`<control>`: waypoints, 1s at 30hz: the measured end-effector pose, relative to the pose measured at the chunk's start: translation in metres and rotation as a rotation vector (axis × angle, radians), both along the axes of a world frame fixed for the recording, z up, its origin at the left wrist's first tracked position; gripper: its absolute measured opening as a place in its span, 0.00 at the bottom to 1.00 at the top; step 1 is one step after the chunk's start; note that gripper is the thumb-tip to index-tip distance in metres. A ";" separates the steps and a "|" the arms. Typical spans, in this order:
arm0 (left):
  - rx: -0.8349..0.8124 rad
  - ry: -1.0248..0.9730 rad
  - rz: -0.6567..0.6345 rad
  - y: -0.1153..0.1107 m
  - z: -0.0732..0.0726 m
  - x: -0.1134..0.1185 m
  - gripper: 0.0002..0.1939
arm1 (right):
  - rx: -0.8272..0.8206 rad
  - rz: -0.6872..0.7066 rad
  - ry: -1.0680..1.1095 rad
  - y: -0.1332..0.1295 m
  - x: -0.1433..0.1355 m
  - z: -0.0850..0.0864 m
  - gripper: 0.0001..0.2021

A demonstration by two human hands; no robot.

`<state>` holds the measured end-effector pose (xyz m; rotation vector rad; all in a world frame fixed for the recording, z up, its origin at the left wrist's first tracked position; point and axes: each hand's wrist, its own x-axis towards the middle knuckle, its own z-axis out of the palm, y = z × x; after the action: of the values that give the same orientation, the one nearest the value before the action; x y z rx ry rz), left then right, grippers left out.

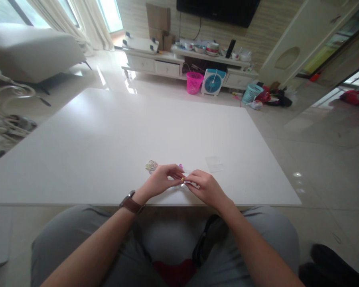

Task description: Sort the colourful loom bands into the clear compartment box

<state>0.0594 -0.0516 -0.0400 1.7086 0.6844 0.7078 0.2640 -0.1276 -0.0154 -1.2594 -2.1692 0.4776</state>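
Observation:
My left hand [163,178] and my right hand [204,184] meet over the front edge of the white table [167,127]. Between their fingertips is a small yellow piece [182,179], pinched from both sides; its kind is too small to make out. Just behind the fingers shows a small purple-pink piece [180,166], partly hidden by my left hand. A little heap of thin pale rings or loops [151,166] lies beside my left hand, on its far left side. Beyond my right hand lies a clear, flat plastic bag or sheet [214,164].
Across the room, a white TV cabinet [169,68] holds bowls and boxes. Before it stand a pink basket [194,83], a blue-and-white fan [214,82] and a light blue basket [252,93]. A pale sofa [32,50] is at far left.

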 end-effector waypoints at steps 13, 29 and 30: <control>-0.014 0.015 -0.030 -0.004 -0.004 0.005 0.10 | -0.001 -0.023 -0.142 0.000 0.005 -0.006 0.06; 0.543 0.326 -0.231 -0.002 0.004 -0.001 0.04 | -0.220 -0.317 -0.447 0.011 0.017 -0.004 0.08; 0.542 0.330 -0.235 -0.002 0.004 -0.001 0.04 | -0.233 -0.310 -0.452 0.011 0.017 -0.004 0.08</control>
<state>0.0584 -0.0536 -0.0358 2.3965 0.5248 0.4703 0.2809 -0.1165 -0.0195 -1.9520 -2.2548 0.3464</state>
